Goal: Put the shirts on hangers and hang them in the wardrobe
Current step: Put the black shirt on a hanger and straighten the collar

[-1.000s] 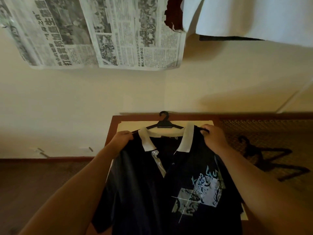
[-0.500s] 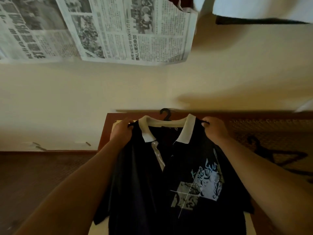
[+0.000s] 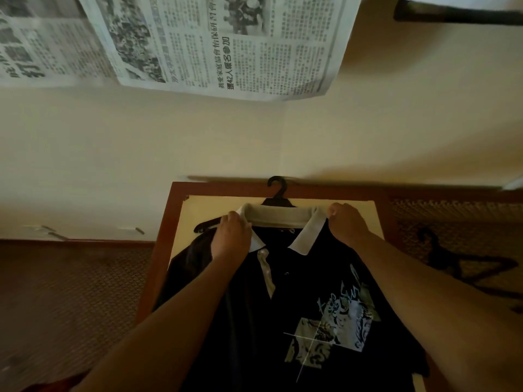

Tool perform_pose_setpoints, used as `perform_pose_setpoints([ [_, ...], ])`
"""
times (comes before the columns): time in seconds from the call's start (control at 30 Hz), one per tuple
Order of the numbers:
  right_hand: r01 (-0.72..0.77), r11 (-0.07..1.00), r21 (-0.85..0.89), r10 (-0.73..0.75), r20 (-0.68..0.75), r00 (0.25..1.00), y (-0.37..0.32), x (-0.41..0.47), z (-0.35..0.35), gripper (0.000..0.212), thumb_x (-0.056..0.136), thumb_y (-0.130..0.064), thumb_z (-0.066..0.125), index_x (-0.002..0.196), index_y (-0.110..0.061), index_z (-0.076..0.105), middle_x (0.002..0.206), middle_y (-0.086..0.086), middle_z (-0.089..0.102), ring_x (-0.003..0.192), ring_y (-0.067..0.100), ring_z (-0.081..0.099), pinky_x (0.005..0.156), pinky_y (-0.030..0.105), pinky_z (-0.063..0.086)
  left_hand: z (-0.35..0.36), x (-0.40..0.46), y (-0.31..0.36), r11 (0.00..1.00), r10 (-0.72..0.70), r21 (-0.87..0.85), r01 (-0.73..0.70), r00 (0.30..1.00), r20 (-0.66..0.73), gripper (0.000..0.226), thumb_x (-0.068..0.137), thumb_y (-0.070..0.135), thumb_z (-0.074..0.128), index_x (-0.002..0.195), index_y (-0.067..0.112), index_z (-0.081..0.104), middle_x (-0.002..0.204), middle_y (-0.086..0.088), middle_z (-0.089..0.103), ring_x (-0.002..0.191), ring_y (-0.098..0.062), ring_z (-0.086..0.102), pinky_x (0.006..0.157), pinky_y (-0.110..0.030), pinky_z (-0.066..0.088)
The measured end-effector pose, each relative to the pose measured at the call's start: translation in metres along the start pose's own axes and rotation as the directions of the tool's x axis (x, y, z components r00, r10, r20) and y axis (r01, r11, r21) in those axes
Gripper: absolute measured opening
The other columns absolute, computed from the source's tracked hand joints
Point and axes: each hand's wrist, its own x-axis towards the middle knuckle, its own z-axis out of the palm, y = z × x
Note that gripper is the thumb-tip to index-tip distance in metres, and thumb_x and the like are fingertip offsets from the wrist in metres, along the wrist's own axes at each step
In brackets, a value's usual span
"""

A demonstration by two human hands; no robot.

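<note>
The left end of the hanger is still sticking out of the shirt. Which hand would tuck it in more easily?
Probably the left hand. It holds the collar right beside the hanger's exposed left end, while the right hand grips the shirt's far shoulder.

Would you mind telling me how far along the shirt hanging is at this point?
Done: the black hanger already sits inside the dark polo shirt, its hook above the collar. In hand: the left hand and right hand grip the collar's ends, though the hanger's left arm is uncovered. Left: hanging it up; another hanger lies at right.
</note>
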Motion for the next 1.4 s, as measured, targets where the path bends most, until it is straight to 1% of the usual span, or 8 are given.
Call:
perform_pose_setpoints([
  [0.07,-0.046,0.995,-0.086,0.046,-0.005,0.999,-0.015,0.007,0.009,0.022,0.101,-0.015,0.039,0.1,-0.021,0.06,0.081,0.016,0.057,0.088,0.027,0.055,0.063,0.035,0.044,0.008,0.001,0.005,0.99,-0.102,-0.098,0.105,0.994,0.043,0.042,0.093,0.041,0.055,0.12,0.011,0.044,0.118,-0.009,0.057,0.105,-0.025,0.059,0.081,-0.036,0.052],
  [0.27,0.3,0.945,-0.133,-0.288,0.102,0.952,-0.052,0.032,0.025,0.026,0.098,-0.021,0.042,0.107,-0.003,0.059,0.112,0.016,0.054,0.103,0.034,0.053,0.075,0.036,0.041,0.022,0.009,0.007,0.92,-0.279,-0.273,0.281,0.959,0.047,0.051,0.088,0.039,0.064,0.122,0.01,0.038,0.115,-0.009,0.061,0.105,-0.025,0.061,0.074,-0.033,0.05],
  [0.4,0.289,0.952,-0.103,-0.264,0.208,0.942,-0.076,0.038,0.038,0.035,0.1,-0.033,0.043,0.121,-0.007,0.055,0.117,0.012,0.056,0.105,0.032,0.056,0.076,0.037,0.045,0.025,0.013,0.007,0.903,-0.313,-0.291,0.315,0.948,0.054,0.048,0.09,0.033,0.064,0.122,0.009,0.038,0.114,-0.009,0.06,0.105,-0.026,0.061,0.071,-0.03,0.045],
  [0.6,0.121,0.993,0.007,-0.119,0.219,0.968,-0.086,0.046,0.022,0.019,0.095,-0.017,0.051,0.082,-0.005,0.058,0.078,0.009,0.055,0.06,0.019,0.046,0.051,0.029,0.032,0.024,0.018,0.004,0.873,-0.3,-0.386,0.296,0.953,0.053,0.027,0.093,0.013,0.055,0.118,0.007,0.043,0.091,-0.005,0.058,0.077,-0.018,0.059,0.065,-0.033,0.051],
  [0.73,0.136,0.988,0.079,-0.152,0.244,0.958,-0.086,0.042,0.004,0.026,0.092,-0.003,0.049,0.112,0.001,0.065,0.108,0.017,0.065,0.087,0.028,0.058,0.071,0.033,0.045,0.021,0.018,0.003,0.844,-0.323,-0.441,0.304,0.946,0.034,0.012,0.096,0.015,0.051,0.107,0.015,0.045,0.094,-0.005,0.06,0.074,-0.013,0.056,0.064,-0.03,0.049],
  [1.0,0.426,0.893,0.149,-0.425,-0.037,0.904,-0.073,0.019,-0.047,0.022,0.096,-0.002,0.05,0.115,-0.005,0.061,0.114,0.014,0.062,0.093,0.019,0.054,0.073,0.024,0.037,-0.006,0.015,0.012,0.881,-0.313,-0.404,0.245,0.943,-0.11,0.024,0.099,0.029,0.048,0.112,0.013,0.059,0.099,-0.002,0.063,0.084,-0.017,0.058,0.071,-0.031,0.05],
  [1.13,0.454,0.878,0.15,-0.429,-0.175,0.886,-0.055,0.007,-0.084,0.026,0.097,-0.003,0.049,0.122,-0.005,0.058,0.123,0.014,0.06,0.112,0.026,0.057,0.083,0.027,0.04,-0.019,0.015,0.013,0.905,-0.279,-0.364,0.218,0.952,-0.123,0.022,0.098,0.027,0.05,0.109,0.011,0.061,0.092,0.0,0.058,0.076,-0.012,0.052,0.054,-0.019,0.037],
  [1.4,0.41,0.902,0.138,-0.375,-0.222,0.9,-0.016,-0.002,-0.121,0.027,0.096,-0.002,0.05,0.122,-0.003,0.058,0.117,0.015,0.061,0.102,0.025,0.056,0.082,0.027,0.037,-0.022,0.019,0.018,0.898,-0.311,-0.356,0.259,0.946,-0.097,0.022,0.097,0.024,0.051,0.1,0.008,0.065,0.095,-0.007,0.066,0.079,-0.017,0.054,0.068,-0.028,0.041],
])
